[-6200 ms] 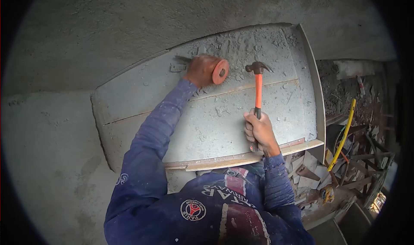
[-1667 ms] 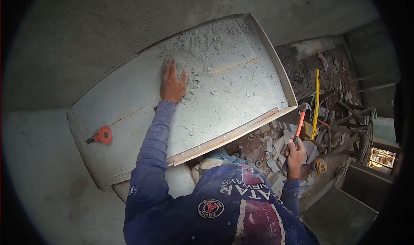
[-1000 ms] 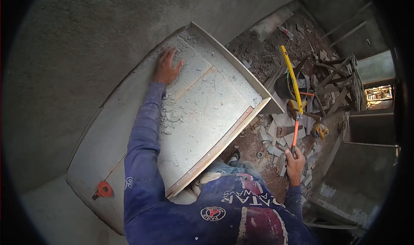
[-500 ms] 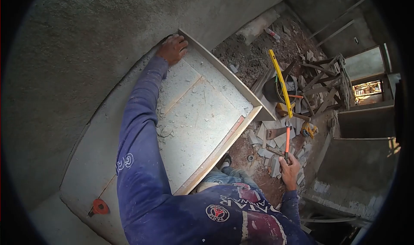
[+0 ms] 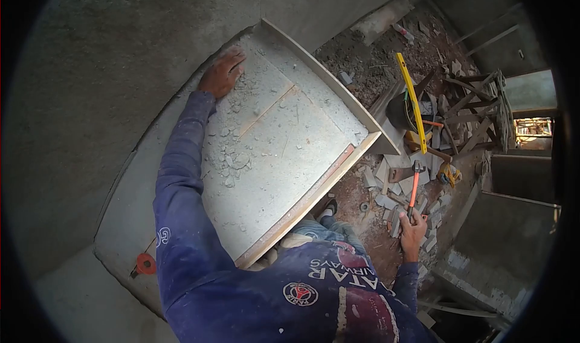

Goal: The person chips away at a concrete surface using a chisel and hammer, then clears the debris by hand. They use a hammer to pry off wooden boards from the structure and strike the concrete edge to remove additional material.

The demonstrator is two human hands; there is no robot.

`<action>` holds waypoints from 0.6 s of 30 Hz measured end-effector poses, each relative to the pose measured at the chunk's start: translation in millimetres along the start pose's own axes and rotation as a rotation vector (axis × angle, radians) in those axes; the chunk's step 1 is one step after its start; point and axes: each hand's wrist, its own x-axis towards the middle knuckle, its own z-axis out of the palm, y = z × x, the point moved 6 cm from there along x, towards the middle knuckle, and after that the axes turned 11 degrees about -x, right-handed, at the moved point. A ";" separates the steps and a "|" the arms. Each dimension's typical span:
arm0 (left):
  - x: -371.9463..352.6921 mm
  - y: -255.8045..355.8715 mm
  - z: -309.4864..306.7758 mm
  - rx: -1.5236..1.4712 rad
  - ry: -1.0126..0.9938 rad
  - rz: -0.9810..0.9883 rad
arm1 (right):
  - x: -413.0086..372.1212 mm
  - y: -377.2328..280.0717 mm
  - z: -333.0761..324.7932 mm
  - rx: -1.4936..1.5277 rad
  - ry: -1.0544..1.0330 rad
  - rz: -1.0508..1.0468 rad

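My left hand [image 5: 222, 74] rests on the pale slab [image 5: 278, 186], close to the wall, with its fingers stretched over the dusty surface. Bits of broken mortar [image 5: 231, 158] lie beside and below it, and it grips nothing that I can see. Off to the right of the slab, my right hand [image 5: 412, 234] is closed around the lower end of a hammer [image 5: 414, 189] with an orange handle, its head pointing up. Thin boards [image 5: 320, 77] stand along the slab's edges.
A yellow spirit level [image 5: 412, 101] leans near a dark bucket [image 5: 399, 112]. Broken tile pieces [image 5: 386, 174], a handsaw [image 5: 400, 174] and a heap of timber [image 5: 474, 110] occupy the floor. A round red object [image 5: 145, 263] sits at the slab's lower left.
My left hand has drawn back from the slab's far corner, down and left along the wall. Loose mortar shows more fully beside it. My right hand keeps the hammer, now turned slightly.
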 end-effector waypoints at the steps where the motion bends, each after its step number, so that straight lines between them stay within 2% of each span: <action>1: -4.5 2.0 0.5 -0.001 0.001 -0.012 | 3.2 -1.8 1.8 -0.007 -0.009 -0.001; 3: -25.6 13.6 12.7 -0.178 -0.162 0.026 | 1.6 -8.6 2.5 0.004 0.009 -0.036; 5: -48.8 25.0 11.0 -0.229 -0.168 -0.025 | 1.6 -15.3 5.5 -0.026 -0.004 -0.015; 7: -78.0 49.1 8.5 -0.284 -0.170 -0.080 | 4.5 -26.8 8.5 -0.161 0.032 -0.219; 9: -100.8 77.2 -6.2 -0.299 -0.136 -0.112 | 9.6 -65.0 29.0 -0.136 -0.042 -0.303; 10: -113.2 76.5 -7.8 -0.151 -0.107 -0.045 | 13.2 -89.6 46.2 -0.113 -0.105 -0.381; 11: -124.6 87.9 -12.3 -0.142 -0.108 -0.046 | 20.7 -109.6 64.2 -0.176 -0.125 -0.490; 13: -154.3 114.9 -32.7 0.136 0.123 -0.163 | 36.7 -152.4 104.0 -0.299 -0.180 -0.648; 14: -176.2 112.0 -25.4 0.147 0.112 -0.303 | 43.8 -174.7 124.3 -0.359 -0.219 -0.699; 15: -194.7 124.2 -21.0 0.154 0.129 -0.305 | 54.5 -191.8 145.2 -0.443 -0.203 -0.765; 17: -234.4 134.8 -5.7 0.248 0.060 -0.639 | 70.8 -208.5 180.9 -0.524 -0.188 -0.843; 18: -248.0 140.6 4.5 0.252 0.070 -0.643 | 78.1 -211.4 194.5 -0.602 -0.178 -0.833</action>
